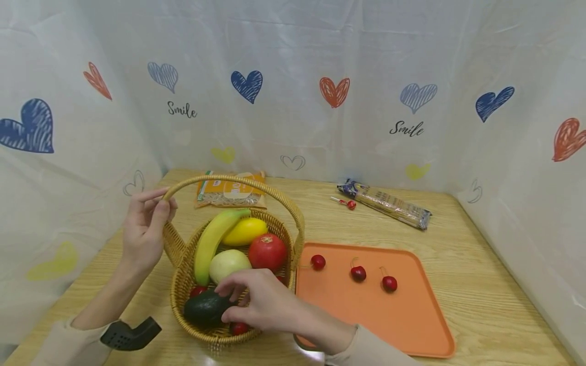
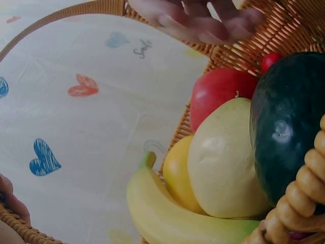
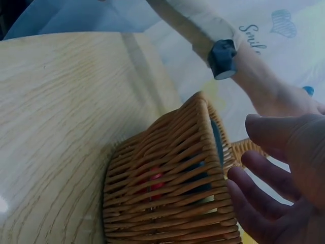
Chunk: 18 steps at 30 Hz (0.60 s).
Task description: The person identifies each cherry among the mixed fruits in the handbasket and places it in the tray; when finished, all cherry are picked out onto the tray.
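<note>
My left hand [image 1: 145, 231] pinches the arched handle [image 1: 238, 179] of a wicker basket [image 1: 179, 312] at its left side. Inside lie a banana [image 1: 212, 244], a yellow lemon-like fruit [image 1: 244, 232], a red pomegranate [image 1: 267, 252], a pale green round fruit [image 1: 230, 264] and a dark green avocado-like fruit [image 1: 206, 307]. Small red fruits [image 1: 239, 328] show low between them. Over the basket's near right side hovers my right hand [image 1: 263, 300], its fingertips right by the dark green fruit. Thumb and fingers [image 3: 259, 193] stand apart in the right wrist view, with nothing between them.
Right of the basket, an orange tray [image 1: 366, 320] carries three cherries [image 1: 358, 273]. Behind it lie a red lollipop [image 1: 350, 205] and a long clear-and-dark packet [image 1: 389, 204]. An orange-and-clear food packet [image 1: 231, 195] is behind the basket. A heart-printed curtain [image 1: 293, 127] encloses the wooden table.
</note>
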Available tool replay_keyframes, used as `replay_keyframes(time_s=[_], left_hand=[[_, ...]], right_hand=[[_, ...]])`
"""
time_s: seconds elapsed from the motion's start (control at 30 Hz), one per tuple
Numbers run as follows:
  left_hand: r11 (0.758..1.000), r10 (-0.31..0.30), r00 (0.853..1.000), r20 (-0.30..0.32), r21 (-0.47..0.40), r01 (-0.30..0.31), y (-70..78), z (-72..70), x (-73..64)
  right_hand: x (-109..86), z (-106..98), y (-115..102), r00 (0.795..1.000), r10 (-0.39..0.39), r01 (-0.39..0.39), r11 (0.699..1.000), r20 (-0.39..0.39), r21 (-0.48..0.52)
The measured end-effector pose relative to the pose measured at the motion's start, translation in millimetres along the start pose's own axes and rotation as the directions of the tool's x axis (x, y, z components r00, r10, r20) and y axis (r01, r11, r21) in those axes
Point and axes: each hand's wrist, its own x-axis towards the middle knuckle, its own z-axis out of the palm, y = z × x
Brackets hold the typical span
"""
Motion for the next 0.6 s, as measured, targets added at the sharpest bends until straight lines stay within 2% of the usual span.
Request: replay_keyframes(time_s=[0.27,0.47,0.6], left_hand=[[1.0,0.0,1.0,-0.002,0.006,0.0,-0.3,0.3,-0.7],[1.0,0.002,1.0,-0.005,0.012,-0.002,-0.4,-0.4,-0.4],[1.0,-0.002,1.0,-0.003,0.007,0.002,-0.1,-0.3,-0.2]], right_hand=[[6.6,-1,11,0.995,0.09,-0.086,0.992,0.032,-0.092],[12.0,2,25,0.991,0.106,-0.085,0.972,0.084,-0.219],[15.8,6,29,0.971,0.181,-0.131,0.949,0.156,-0.288]])
